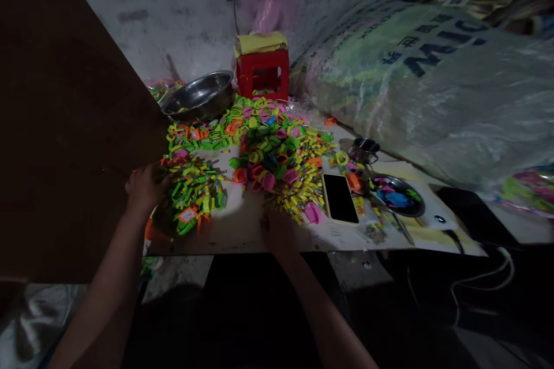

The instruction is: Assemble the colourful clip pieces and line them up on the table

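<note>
The left hand [145, 187] is at the left end of the surface [234, 228], its fingers bent over the left edge of a loose heap of small plastic pieces [190, 196], mostly green and yellow with some orange; the fingertips are lost in shadow, so I cannot tell whether they pinch a piece or only touch the heap. That heap lies directly to the right of this hand and reaches toward the near edge, where an orange piece [203, 223] lies. The right hand [274, 229] is low at the near edge of the surface, dark and with its fingers seemingly curled; whether they are closed on anything cannot be told. Just beyond it and to its right spreads a pile of small yellow tubes [300, 187], with a pink piece [313, 213] at its near side. Farther out, beyond the right hand, sits a heap of green, pink and orange ring-like pieces [270, 153]. A pale strip of bare surface runs between the left heap and these piles. To the right of the tubes lies a phone [340, 199], then a round dish [418, 202] holding blue and pink pieces. A metal basin [201, 97] and a red stool [263, 59] stand at the back.
</note>
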### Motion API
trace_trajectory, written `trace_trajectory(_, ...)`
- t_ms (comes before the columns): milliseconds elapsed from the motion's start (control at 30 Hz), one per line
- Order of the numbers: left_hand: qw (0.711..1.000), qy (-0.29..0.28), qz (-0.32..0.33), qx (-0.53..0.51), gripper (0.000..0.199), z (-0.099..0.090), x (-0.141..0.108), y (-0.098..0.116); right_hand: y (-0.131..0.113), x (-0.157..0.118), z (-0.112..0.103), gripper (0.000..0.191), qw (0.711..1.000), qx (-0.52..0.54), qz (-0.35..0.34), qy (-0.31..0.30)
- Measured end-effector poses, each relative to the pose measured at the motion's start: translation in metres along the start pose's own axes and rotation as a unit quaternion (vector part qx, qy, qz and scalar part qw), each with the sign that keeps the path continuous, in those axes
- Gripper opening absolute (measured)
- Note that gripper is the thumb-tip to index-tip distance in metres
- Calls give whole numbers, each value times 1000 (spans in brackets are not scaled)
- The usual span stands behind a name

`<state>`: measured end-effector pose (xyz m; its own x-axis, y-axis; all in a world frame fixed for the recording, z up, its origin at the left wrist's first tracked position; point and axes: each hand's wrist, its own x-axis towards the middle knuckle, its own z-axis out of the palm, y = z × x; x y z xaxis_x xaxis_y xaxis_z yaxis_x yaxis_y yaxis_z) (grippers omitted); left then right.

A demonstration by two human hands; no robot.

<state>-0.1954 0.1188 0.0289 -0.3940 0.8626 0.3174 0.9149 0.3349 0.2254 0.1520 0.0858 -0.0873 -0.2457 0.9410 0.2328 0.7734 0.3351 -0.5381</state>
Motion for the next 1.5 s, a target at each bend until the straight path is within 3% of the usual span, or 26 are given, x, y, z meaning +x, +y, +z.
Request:
trace_trajectory(67,998,53,25,11,55,4,-9,16,4,-3,4,36,998,64,-4,26)
trace_trajectory(133,995,60,82,4,49,13,-17,42,7,-6,10,36,990,125,-10,58)
trace_trajectory(267,981,-88,174,-8,39,49,-25,107,5,-11,17,26,980,182,-16,79)
trace_trajectory(400,977,-140,159,1,40,89,-21,152,-1,-16,14,18,976,211,-5,58)
trace_trajectory(533,980,-158,116,-12,43,102,-10,162,-1,-19,11,16,968,240,-12,73)
trace_trajectory(767,965,-148,153,-153,22,72,-10,149,5,-14,15,27,952,290,23,99)
trace_trajectory(967,911,-194,169,-323,19,47,-71,147,-7,-17,-9,36,929,339,27,147)
trace_trajectory(1033,879,-243,166,-375,23,40,-97,147,-15,-20,-23,40,924,355,29,142)
trace_trajectory(1133,806,-323,113,-482,30,29,-131,148,-23,-25,-41,39,924,363,7,117)
trace_trajectory(1200,764,-341,63,-544,36,21,-148,149,-26,-29,-49,35,928,360,-10,96)
trace_trajectory(1367,693,-368,-29,-619,42,4,-175,154,-33,-44,-58,30,931,356,-59,58)
trace_trajectory(1433,695,-366,-35,-618,42,1,-181,154,-37,-50,-61,31,930,357,-74,44)
trace_trajectory(1500,725,-345,-8,-596,39,-2,-184,153,-40,-56,-64,32,929,359,-82,31)
